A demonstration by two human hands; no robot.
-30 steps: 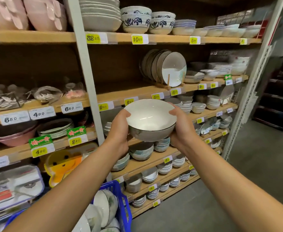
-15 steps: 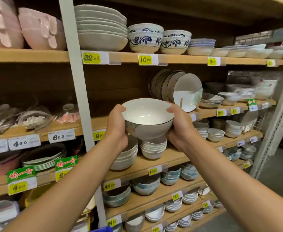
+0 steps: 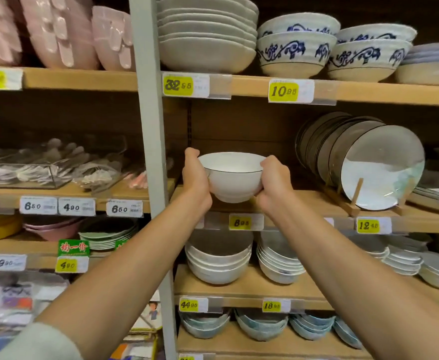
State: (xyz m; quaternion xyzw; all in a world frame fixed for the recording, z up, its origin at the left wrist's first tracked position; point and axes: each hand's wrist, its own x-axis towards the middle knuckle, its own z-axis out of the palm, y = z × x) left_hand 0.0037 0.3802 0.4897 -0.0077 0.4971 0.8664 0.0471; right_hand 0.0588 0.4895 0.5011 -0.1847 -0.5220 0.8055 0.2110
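A white bowl (image 3: 232, 178) with a thin dark rim is held upright between both hands. Its foot is at or just above the wooden shelf (image 3: 306, 201) that carries the 8.95 tag; I cannot tell whether it touches. My left hand (image 3: 195, 181) grips the bowl's left side, thumb up at the rim. My right hand (image 3: 274, 184) grips the right side, fingers curled around the wall. Both arms reach forward into the shelf bay.
A grey upright post (image 3: 152, 157) stands just left of my left hand. Several round plates (image 3: 374, 165) lean in a wooden rack to the right. Stacked bowls (image 3: 218, 261) fill the shelf below, and larger bowls (image 3: 295, 48) sit overhead.
Both hands carried the bowl forward and up from chest height into the shelf bay. The view rose and moved closer to the shelves.
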